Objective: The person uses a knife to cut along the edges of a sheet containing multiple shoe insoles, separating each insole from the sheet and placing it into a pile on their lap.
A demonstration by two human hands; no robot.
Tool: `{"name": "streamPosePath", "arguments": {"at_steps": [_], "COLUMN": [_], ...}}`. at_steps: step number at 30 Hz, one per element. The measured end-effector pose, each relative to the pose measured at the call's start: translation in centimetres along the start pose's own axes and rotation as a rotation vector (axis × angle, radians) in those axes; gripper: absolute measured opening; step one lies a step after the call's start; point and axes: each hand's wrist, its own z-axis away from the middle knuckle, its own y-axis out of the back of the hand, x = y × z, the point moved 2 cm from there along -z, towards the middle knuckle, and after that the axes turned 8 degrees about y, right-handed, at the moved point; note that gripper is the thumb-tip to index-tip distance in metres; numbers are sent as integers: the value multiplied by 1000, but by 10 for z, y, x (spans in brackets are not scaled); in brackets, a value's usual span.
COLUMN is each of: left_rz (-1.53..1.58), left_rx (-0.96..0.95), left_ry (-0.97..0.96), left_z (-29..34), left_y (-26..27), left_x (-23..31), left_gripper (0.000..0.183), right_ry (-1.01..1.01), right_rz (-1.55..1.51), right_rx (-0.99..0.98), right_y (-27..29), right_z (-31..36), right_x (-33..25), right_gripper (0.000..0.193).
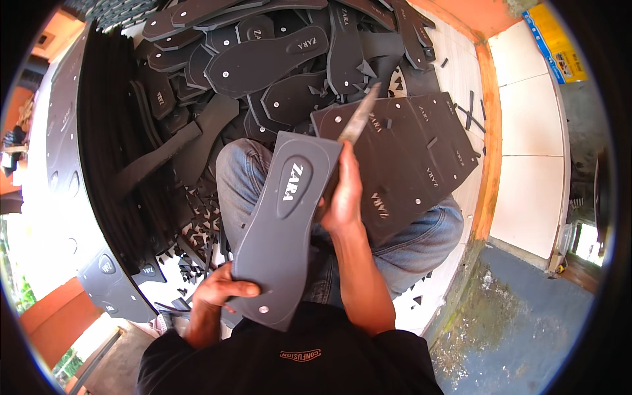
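The sole is held over the lap, clamped near its lower end by the fingers of the left hand; the knife is gripped by those of the right hand, beside the upper corner. Edge or thumb could be cut by a slip.

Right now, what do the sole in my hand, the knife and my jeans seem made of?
Sole: probably foam or rubber, smooth matte grey with a moulded oval outline. Knife: likely steel, its blade greyish with a patchy sheen. Jeans: seemingly denim, faded blue with visible seams.
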Motion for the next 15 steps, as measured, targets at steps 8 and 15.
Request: {"name": "streamPosePath", "arguments": {"at_steps": [8, 15], "left_rz": [513, 567], "left_rx": [-98, 541], "left_ry": [-324, -724], "left_z": [-44, -89], "left_y": [17, -35], "left_x": [26, 56], "left_gripper": [71, 30], "right_ry": [400, 201], "right_rz": [211, 213], "right_rx": [598, 634], "right_y": [75, 101], "right_z": [56, 148], "right_x": [-49, -10], "right_gripper": [20, 19]}}
